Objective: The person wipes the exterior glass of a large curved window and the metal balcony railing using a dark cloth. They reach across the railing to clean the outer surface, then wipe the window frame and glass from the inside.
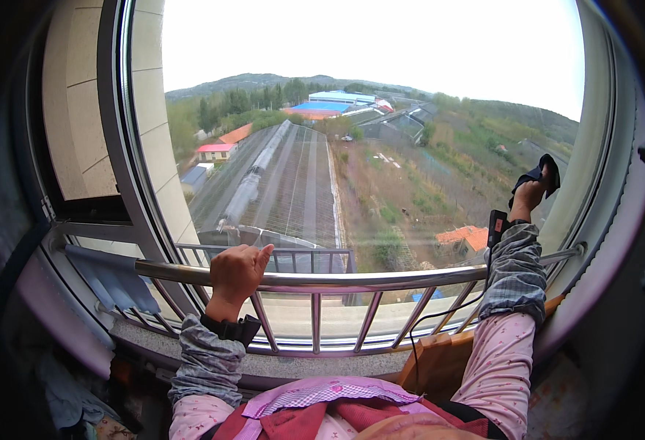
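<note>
My left hand [239, 273] is closed on the shiny metal handrail [366, 280] in front of the window, its thumb lying along the top. Up at the right side of the large window pane [440, 176], my right arm is stretched out. There my right hand [529, 198] holds a dark cloth [535, 176] that seems to lie against the glass; its fingers are partly covered by the cloth. Grey checked sleeve covers and dark wrist straps are on both forearms, and a black cable [429, 317] trails down from the right wrist.
A light blue cloth [113, 275] hangs over the rail's left end. The window frame [128, 147] and a side sash stand at left. Metal bars [315, 323] run below the rail to a stone sill [322, 364]. A wooden board [443, 359] stands beneath my right arm.
</note>
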A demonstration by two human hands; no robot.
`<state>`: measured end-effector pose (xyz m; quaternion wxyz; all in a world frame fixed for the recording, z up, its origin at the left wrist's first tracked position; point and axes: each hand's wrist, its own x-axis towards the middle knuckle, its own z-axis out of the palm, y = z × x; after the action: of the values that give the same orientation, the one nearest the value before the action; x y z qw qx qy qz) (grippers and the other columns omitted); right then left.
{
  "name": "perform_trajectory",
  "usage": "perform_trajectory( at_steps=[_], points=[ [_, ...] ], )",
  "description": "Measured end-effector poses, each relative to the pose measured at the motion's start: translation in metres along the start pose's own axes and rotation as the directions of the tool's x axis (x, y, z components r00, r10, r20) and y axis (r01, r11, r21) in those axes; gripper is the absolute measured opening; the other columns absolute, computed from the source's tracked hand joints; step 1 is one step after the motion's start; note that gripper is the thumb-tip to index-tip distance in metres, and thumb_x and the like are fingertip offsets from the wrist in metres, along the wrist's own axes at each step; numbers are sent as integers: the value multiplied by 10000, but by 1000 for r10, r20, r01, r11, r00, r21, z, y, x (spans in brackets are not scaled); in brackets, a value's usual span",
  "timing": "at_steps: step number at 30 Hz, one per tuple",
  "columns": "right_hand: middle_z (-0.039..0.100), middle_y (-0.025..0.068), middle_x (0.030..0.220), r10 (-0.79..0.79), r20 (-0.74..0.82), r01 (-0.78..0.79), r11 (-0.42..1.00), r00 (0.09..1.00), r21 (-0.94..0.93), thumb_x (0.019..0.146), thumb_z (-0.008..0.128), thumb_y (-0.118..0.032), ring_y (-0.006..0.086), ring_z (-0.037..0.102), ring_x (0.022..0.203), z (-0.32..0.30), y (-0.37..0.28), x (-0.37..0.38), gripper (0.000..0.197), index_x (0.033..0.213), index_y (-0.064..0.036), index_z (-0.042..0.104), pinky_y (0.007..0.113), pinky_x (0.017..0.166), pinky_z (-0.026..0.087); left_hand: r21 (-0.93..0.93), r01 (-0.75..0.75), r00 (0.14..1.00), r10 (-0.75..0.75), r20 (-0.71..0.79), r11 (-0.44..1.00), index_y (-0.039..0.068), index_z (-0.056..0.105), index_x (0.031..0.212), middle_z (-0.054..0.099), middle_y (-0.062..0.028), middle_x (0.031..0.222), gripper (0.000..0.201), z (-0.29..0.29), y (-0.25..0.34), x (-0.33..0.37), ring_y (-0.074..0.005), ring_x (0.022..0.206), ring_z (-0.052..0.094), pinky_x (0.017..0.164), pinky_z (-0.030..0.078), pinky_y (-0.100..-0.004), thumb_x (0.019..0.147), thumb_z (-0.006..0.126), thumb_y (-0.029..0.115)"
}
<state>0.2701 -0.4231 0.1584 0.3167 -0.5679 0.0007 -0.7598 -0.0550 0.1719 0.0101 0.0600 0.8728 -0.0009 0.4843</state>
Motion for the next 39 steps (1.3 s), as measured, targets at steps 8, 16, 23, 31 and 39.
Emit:
perform_trajectory(
  at_steps=[8,16,23,31,39],
  points=[
    [634,203,1357,-306,-71,314,911,949,266,1000,520,-8,396,554,1321,15,-195,-23,365,1353,-10,611,458,1138,403,-38,98,992,-95,79,994,89,652,656,637,-125,671,566,-1,2,0,-373,640,653,560,490,-485,1029,545,500],
    [598,41,1435,-936,88,619,293,341,729,894,627,-126,280,490,1419,-40,-453,-200,317,1192,-87,726,460,1193,389,60,183,935,-193,297,981,98,755,749,708,-134,707,594,-7,3,4,-375,704,716,636,551,-495,1023,495,557],
    [630,66,1348,-891,170,740,445,420,505,885,646,-86,311,524,1383,-8,-414,-115,295,1167,-105,730,467,1136,421,40,237,919,-237,316,971,124,749,749,710,-146,748,576,-7,5,3,-379,751,707,662,536,-486,1004,509,581],
    [623,193,1372,-174,62,168,982,983,86,1008,511,-69,358,583,1281,23,-135,48,404,1407,-43,571,414,1086,451,14,235,917,-227,329,972,97,768,768,721,-151,754,582,-7,12,4,-368,751,726,663,562,-486,1006,511,561],
    [663,202,1306,-426,-122,430,903,897,10,1001,562,-55,365,622,1238,66,-237,52,345,1340,-28,618,433,1063,493,19,242,920,-236,315,970,111,749,747,704,-145,725,534,-8,15,6,-366,716,709,642,537,-490,983,565,553]
  ],
)
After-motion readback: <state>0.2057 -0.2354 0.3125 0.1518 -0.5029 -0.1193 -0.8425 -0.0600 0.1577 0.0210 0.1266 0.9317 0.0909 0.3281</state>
